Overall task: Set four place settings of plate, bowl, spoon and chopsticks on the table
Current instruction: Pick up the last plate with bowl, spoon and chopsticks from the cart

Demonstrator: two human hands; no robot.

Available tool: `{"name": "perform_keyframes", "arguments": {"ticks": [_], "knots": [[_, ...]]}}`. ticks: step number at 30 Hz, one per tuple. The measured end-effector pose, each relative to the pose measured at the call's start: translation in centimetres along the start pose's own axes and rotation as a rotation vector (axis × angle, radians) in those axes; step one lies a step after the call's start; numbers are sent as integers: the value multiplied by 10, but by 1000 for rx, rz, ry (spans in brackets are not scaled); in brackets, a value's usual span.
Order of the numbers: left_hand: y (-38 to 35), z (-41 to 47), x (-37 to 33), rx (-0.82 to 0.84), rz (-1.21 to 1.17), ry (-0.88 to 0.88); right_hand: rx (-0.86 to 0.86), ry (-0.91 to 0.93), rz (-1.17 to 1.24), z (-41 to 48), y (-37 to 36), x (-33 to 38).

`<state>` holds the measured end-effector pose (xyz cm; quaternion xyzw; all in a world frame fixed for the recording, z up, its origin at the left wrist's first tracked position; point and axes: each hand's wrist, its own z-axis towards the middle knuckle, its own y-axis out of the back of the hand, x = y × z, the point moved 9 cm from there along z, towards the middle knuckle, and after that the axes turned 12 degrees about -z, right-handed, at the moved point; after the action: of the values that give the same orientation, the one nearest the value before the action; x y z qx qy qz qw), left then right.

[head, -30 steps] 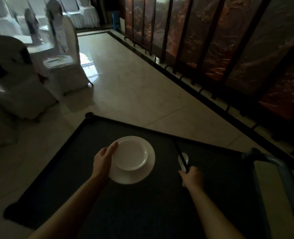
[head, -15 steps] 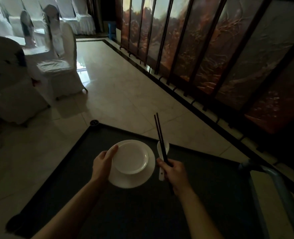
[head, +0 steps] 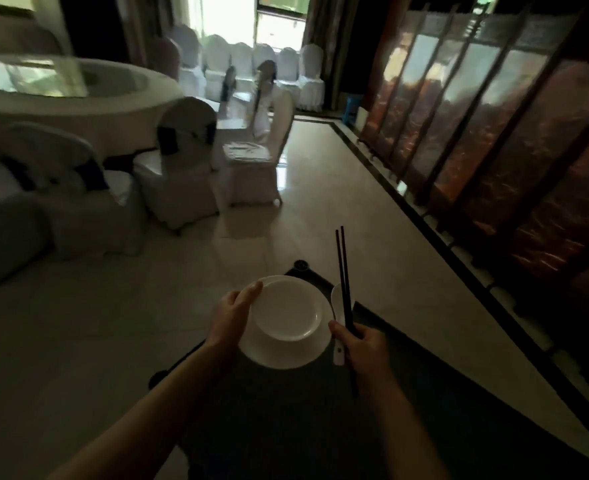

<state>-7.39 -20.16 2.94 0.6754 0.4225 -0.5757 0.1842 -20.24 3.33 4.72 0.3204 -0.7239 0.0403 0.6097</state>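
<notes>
My left hand [head: 232,318] grips the left rim of a white plate [head: 279,355] with a white bowl [head: 286,310] stacked on it, both lifted above the dark cart top [head: 303,427]. My right hand [head: 362,348] holds a pair of black chopsticks [head: 342,268] pointing up and away, together with a white spoon [head: 338,306] whose handle sticks out below my thumb. The round table [head: 61,98] with a white cloth and a glass turntable stands at the far left.
Several white-covered chairs [head: 182,161] ring the round table, and more line the far window. A folding screen [head: 494,133] runs along the right. Pale tiled floor [head: 320,202] lies between the cart and the chairs.
My right hand lifted the chopsticks and spoon off the cart and brought them beside the plate. My view swung up and left, bringing the round table into sight.
</notes>
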Motion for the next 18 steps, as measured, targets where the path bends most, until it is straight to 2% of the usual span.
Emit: {"name": "perform_keyframes", "arguments": {"ticks": [7, 18], "knots": [[112, -23, -45, -291, -97, -106, 283, 146, -47, 4, -99, 62], [332, -100, -102, -730, -164, -247, 701, 316, -134, -44, -326, 150]]}}
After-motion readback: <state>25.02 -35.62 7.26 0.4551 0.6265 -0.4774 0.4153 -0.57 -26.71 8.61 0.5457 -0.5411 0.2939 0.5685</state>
